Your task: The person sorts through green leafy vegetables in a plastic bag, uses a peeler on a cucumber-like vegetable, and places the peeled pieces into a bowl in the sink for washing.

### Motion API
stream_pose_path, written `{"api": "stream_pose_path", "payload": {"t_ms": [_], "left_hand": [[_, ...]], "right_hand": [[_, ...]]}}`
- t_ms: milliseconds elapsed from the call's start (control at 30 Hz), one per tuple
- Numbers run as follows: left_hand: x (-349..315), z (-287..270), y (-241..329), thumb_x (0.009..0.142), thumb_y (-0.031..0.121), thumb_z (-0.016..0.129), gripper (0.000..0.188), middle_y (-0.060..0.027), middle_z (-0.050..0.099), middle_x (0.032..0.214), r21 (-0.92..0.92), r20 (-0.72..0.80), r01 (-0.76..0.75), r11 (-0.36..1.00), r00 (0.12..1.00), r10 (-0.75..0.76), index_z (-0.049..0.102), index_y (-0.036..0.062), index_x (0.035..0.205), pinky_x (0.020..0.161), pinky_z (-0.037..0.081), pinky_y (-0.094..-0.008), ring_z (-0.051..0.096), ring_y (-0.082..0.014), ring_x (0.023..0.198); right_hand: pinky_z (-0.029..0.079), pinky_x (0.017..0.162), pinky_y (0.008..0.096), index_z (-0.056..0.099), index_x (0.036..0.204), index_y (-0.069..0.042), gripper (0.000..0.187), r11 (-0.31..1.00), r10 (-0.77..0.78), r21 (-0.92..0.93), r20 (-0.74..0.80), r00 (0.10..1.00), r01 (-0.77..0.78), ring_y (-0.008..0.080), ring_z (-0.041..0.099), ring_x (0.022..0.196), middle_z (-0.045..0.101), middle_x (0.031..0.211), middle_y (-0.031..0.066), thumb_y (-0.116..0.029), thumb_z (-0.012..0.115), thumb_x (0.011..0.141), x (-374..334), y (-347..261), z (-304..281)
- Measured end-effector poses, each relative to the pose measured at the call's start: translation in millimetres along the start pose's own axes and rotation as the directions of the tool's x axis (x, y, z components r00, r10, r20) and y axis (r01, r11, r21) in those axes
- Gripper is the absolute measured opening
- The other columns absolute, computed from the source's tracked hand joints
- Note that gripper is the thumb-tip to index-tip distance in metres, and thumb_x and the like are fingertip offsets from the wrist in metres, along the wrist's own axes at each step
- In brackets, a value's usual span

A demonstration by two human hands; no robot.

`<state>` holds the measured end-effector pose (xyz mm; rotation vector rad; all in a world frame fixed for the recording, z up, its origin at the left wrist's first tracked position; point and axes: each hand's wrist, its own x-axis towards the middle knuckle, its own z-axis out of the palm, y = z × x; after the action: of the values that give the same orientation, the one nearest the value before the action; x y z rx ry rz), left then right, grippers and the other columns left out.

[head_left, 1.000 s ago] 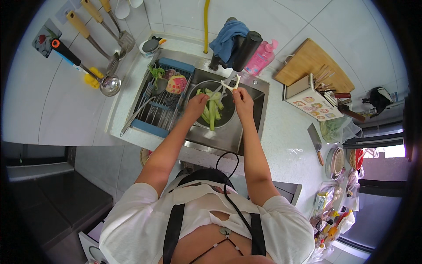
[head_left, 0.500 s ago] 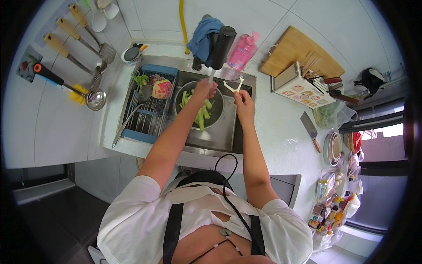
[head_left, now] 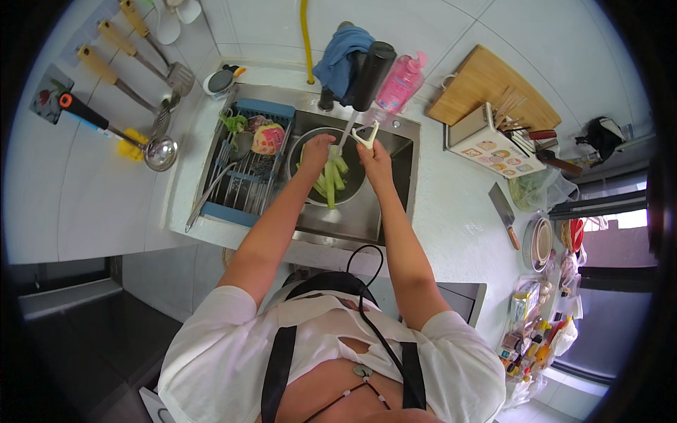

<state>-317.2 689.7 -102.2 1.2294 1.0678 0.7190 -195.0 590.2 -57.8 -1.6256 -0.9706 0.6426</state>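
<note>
White water runs from the black faucet into a round metal basin in the sink. Pale green stalk pieces lie in the basin. Over its left side is my left hand, fingers loosely bent beside the stream, with nothing visible in them. My right hand is closed on the handle of a white Y-shaped peeler. The peeler's head points up, close to the right of the stream. Part of its handle is hidden in my fingers.
Left in the sink, a blue drying rack holds a ladle, a pink-yellow round item and leafy scraps. Behind are a blue cloth and a pink bottle. A cleaver lies on the right counter, near a knife holder.
My right hand has brought the peeler left, to the water stream. My left hand has drawn back leftward out of the stream. The whole view has shifted slightly.
</note>
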Motion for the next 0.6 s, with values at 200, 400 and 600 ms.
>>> {"api": "stream_pose_path", "payload": {"t_ms": [200, 400, 600], "left_hand": [[-18.4, -38.2, 0.3, 0.088, 0.018, 0.045, 0.025, 0.0007, 0.052, 0.068, -0.127, 0.089, 0.016, 0.992, 0.996, -0.005, 0.053, 0.0068, 0.108, 0.055, 0.039, -0.0248, 0.049, -0.0095, 0.059], [-10.8, -51.3, -12.2, 0.084, 0.027, 0.053, 0.023, 0.0029, 0.055, 0.074, -0.044, 0.088, -0.073, 0.996, 0.993, 0.076, 0.06, 0.0062, 0.088, 0.065, 0.038, -0.0235, 0.05, -0.0077, 0.07], [-3.1, -17.3, -11.3, 0.084, 0.028, 0.052, 0.024, 0.0026, 0.053, 0.07, -0.155, 0.186, -0.071, 0.985, 0.978, 0.099, 0.061, 0.0057, 0.085, 0.061, 0.037, -0.0222, 0.047, -0.0064, 0.065]], "right_hand": [[0.037, 0.063, 0.0214, 0.053, 0.092, -0.005, 0.015, 0.998, -0.033, 0.055, 0.14, 0.99, 0.025, 0.0049, 0.043, 0.069, 0.052, 0.076, -0.0032, -0.017, 0.056, 0.083, 23.5, -7.0, 37.4], [0.038, 0.061, 0.0222, 0.055, 0.086, -0.005, 0.014, 0.986, -0.033, 0.164, 0.031, 0.999, 0.028, 0.0054, 0.044, 0.066, 0.052, 0.072, -0.0027, -0.017, 0.058, 0.08, 23.0, -11.5, 46.2], [0.035, 0.045, 0.0228, 0.056, 0.079, -0.003, 0.02, 0.999, -0.001, 0.032, -0.003, 1.0, 0.001, 0.0076, 0.042, 0.048, 0.047, 0.056, -0.001, -0.024, 0.057, 0.081, 32.2, 6.9, 31.3]]}}
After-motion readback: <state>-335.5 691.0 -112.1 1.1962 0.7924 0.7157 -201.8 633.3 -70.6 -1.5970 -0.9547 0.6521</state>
